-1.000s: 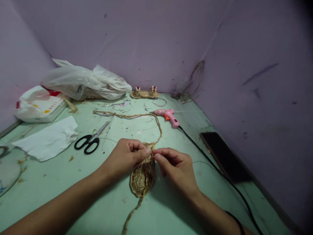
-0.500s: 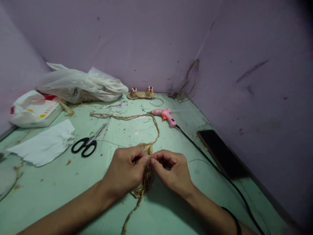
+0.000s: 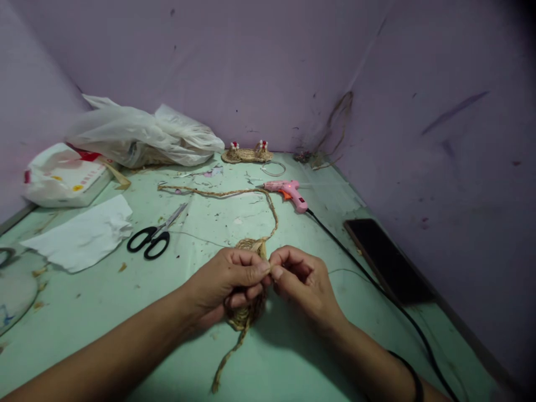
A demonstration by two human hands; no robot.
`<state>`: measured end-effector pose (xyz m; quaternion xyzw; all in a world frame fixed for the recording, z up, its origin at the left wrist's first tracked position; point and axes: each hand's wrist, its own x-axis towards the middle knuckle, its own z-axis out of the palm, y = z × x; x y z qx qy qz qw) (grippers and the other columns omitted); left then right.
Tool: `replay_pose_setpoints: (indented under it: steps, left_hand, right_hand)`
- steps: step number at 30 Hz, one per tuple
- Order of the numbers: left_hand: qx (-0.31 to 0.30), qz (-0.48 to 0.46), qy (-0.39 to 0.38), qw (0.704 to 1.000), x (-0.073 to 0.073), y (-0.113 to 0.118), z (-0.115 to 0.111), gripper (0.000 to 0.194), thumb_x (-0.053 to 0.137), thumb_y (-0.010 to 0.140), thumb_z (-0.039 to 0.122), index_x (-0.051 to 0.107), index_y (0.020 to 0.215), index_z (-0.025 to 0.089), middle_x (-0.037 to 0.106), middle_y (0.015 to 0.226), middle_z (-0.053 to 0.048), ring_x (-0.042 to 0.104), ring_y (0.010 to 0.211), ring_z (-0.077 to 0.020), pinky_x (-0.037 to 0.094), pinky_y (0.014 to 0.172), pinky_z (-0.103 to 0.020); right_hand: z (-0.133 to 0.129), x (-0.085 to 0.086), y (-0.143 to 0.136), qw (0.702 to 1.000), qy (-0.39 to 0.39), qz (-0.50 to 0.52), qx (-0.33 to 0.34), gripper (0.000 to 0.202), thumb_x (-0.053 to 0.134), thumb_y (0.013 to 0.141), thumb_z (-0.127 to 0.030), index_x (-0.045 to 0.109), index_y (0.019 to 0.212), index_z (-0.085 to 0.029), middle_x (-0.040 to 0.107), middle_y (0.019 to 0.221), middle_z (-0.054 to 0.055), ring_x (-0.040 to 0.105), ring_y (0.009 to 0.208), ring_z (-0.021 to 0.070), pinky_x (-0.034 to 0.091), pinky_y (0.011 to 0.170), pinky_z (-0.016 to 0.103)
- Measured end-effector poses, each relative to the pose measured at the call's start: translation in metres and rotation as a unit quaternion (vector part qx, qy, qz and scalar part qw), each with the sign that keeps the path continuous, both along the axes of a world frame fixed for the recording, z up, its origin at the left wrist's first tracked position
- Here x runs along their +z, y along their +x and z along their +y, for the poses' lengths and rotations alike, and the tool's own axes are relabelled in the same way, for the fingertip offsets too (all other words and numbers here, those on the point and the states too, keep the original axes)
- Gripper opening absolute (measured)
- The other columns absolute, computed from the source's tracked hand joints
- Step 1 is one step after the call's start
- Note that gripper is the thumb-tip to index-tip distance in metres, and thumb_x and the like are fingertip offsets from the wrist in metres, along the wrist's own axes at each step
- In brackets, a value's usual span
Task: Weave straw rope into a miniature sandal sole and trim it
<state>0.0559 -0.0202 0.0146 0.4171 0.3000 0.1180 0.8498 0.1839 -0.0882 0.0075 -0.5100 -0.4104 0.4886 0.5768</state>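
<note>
A woven straw piece (image 3: 239,319) lies under my hands on the green table, partly hidden by them. From its top a braided straw cord (image 3: 274,215) curves up and left, and a short braided tail (image 3: 228,357) hangs toward me. My left hand (image 3: 237,279) is closed over the piece, thumb and forefinger pinched together. Beside it my right hand (image 3: 304,282) is also in a pinch, its fingertips meeting those of my left hand. What the fingertips hold is too small to make out.
Black-handled scissors (image 3: 154,237) and white paper (image 3: 84,231) lie left. A pink glue gun (image 3: 288,192), its black cable (image 3: 360,262) and a phone (image 3: 387,259) are right. Behind are a plastic bag (image 3: 146,137), a woven piece with beads (image 3: 247,155) and a ring (image 3: 273,168).
My left hand has turned, and more of its curled fingers now show below the thumb. Both hands are slightly further right in view, and the whole scene has shifted a little.
</note>
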Motion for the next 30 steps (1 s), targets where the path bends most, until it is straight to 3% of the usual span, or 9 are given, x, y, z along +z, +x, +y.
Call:
replay_pose_setpoints:
  steps: [5, 10, 14, 17, 18, 20, 24, 27, 30]
  left_hand:
    - [0.002, 0.027, 0.012, 1.0, 0.008, -0.005, 0.01, 0.025, 0.061, 0.068, 0.036, 0.057, 0.062, 0.012, 0.045, 0.044, 0.004, 0.027, 0.031, 0.0001, 0.009, 0.035, -0.019]
    - [0.182, 0.112, 0.211, 0.954, 0.028, -0.021, 0.043, 0.02, 0.056, 0.07, 0.03, 0.052, 0.059, 0.015, 0.045, 0.048, 0.003, 0.03, 0.034, -0.0022, 0.012, 0.035, -0.019]
    - [0.299, 0.267, 0.415, 0.817, 0.029, -0.038, 0.07, 0.025, 0.047, 0.076, 0.03, 0.043, 0.054, 0.017, 0.041, 0.051, 0.003, 0.035, 0.042, -0.0047, 0.024, 0.04, -0.02]
    - [0.286, 0.381, 0.548, 0.688, 0.022, -0.048, 0.079, 0.008, 0.055, 0.07, 0.026, 0.057, 0.072, 0.018, 0.056, 0.069, 0.0, 0.045, 0.053, -0.0097, 0.037, 0.055, -0.027]
    - [0.265, 0.39, 0.58, 0.664, 0.019, -0.049, 0.078, 0.019, 0.057, 0.068, 0.023, 0.06, 0.087, 0.02, 0.06, 0.083, -0.002, 0.047, 0.057, -0.011, 0.038, 0.06, -0.029]
    - [0.191, 0.382, 0.616, 0.662, 0.014, -0.048, 0.07, 0.037, 0.056, 0.069, 0.021, 0.056, 0.106, 0.02, 0.061, 0.101, -0.004, 0.051, 0.061, -0.0123, 0.04, 0.065, -0.03]
    - [0.018, 0.349, 0.562, 0.75, 0.01, -0.038, 0.043, 0.019, 0.049, 0.074, 0.026, 0.066, 0.074, 0.018, 0.066, 0.069, -0.001, 0.055, 0.06, -0.0131, 0.04, 0.061, -0.025]
    - [-0.016, 0.35, 0.543, 0.763, 0.009, -0.03, 0.029, 0.021, 0.048, 0.074, 0.026, 0.067, 0.07, 0.018, 0.066, 0.065, 0.0, 0.054, 0.06, -0.013, 0.037, 0.058, -0.025]
    - [-0.022, 0.347, 0.518, 0.782, 0.006, -0.027, 0.026, 0.021, 0.048, 0.073, 0.026, 0.067, 0.069, 0.018, 0.065, 0.063, -0.001, 0.053, 0.059, -0.0129, 0.035, 0.056, -0.024]
  right_hand:
    - [0.003, -0.008, 0.005, 0.989, 0.035, 0.144, -0.003, 0.01, 0.05, 0.062, -0.021, 0.044, 0.055, -0.019, 0.038, 0.048, -0.005, 0.03, 0.042, 0.0071, 0.022, 0.041, 0.021]
    - [0.012, -0.006, 0.026, 0.98, 0.038, 0.132, -0.142, 0.024, 0.051, 0.065, -0.024, 0.033, 0.049, -0.02, 0.024, 0.05, -0.007, 0.018, 0.043, 0.0071, 0.012, 0.037, 0.021]
    - [0.016, -0.011, 0.042, 0.966, 0.034, -0.022, -0.254, 0.035, 0.051, 0.077, -0.032, 0.033, 0.049, -0.02, 0.025, 0.048, -0.007, 0.021, 0.041, 0.0067, 0.017, 0.036, 0.02]
    - [0.016, -0.014, 0.046, 0.941, 0.021, -0.181, -0.285, 0.013, 0.063, 0.069, -0.027, 0.056, 0.075, -0.018, 0.052, 0.068, -0.002, 0.04, 0.049, 0.0078, 0.034, 0.042, 0.02]
    - [0.016, -0.014, 0.046, 0.931, 0.026, -0.224, -0.286, 0.025, 0.065, 0.066, -0.024, 0.058, 0.09, -0.02, 0.057, 0.084, 0.001, 0.046, 0.054, 0.0086, 0.038, 0.046, 0.021]
    - [0.014, -0.012, 0.041, 0.92, 0.038, -0.285, -0.268, 0.035, 0.064, 0.067, -0.023, 0.057, 0.101, -0.022, 0.059, 0.101, 0.004, 0.05, 0.059, 0.0093, 0.042, 0.049, 0.022]
    - [0.005, -0.005, 0.021, 0.928, -0.041, -0.361, -0.086, 0.022, 0.059, 0.074, -0.034, 0.062, 0.06, -0.017, 0.058, 0.052, 0.0, 0.047, 0.045, 0.01, 0.037, 0.042, 0.022]
    - [-0.001, -0.005, 0.005, 0.897, -0.117, -0.423, 0.051, 0.031, 0.062, 0.07, -0.045, 0.063, 0.055, -0.018, 0.058, 0.048, 0.0, 0.048, 0.043, 0.0111, 0.035, 0.042, 0.023]
    - [-0.004, -0.006, -0.006, 0.859, -0.138, -0.487, 0.081, 0.03, 0.065, 0.065, -0.048, 0.064, 0.056, -0.02, 0.06, 0.049, 0.0, 0.049, 0.044, 0.0119, 0.034, 0.044, 0.024]
